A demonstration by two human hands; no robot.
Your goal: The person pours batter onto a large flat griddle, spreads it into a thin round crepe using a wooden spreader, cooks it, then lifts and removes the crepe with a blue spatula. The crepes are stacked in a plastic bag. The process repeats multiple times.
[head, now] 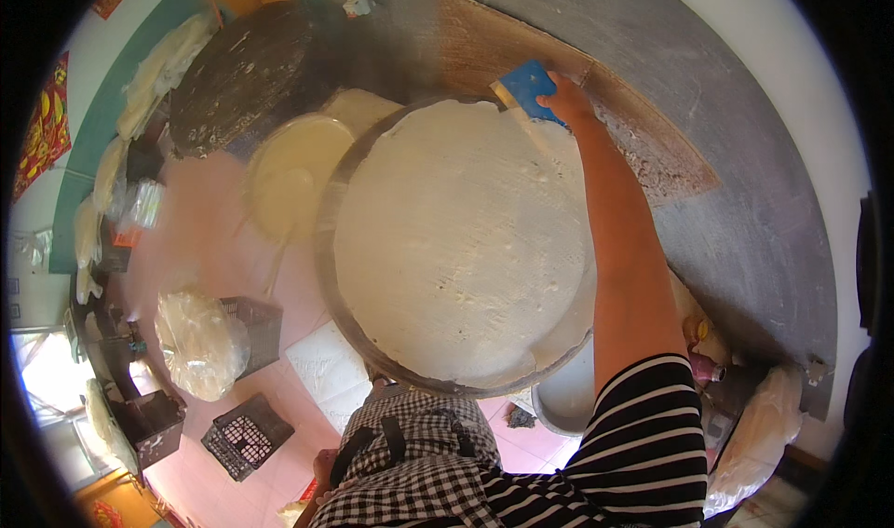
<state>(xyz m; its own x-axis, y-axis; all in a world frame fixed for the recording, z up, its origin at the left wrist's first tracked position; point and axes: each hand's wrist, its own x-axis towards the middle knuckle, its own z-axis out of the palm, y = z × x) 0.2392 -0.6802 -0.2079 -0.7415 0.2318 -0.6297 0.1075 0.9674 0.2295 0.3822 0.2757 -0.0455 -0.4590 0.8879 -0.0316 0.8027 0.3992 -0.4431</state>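
Observation:
My right hand (567,100) grips a flat blue scraper-like tool (524,84) with a tan edge. It is at the far right rim of a large round griddle (327,248). The tan edge meets the rim of a broad, thin, pale sheet of batter or flatbread (461,242). This sheet covers most of the griddle and shows small bubbles and slightly ragged edges. My left hand (325,466) hangs low beside the checked apron (412,479), away from the griddle. Its fingers look curled, but whether they hold anything is hidden.
Left of the griddle stands a wide tub of pale batter (300,172), with a dark round lid or board (241,81) behind. Plastic crates (248,437) and a bagged bundle (199,346) sit on the pink floor. A metal basin (562,395) is below right.

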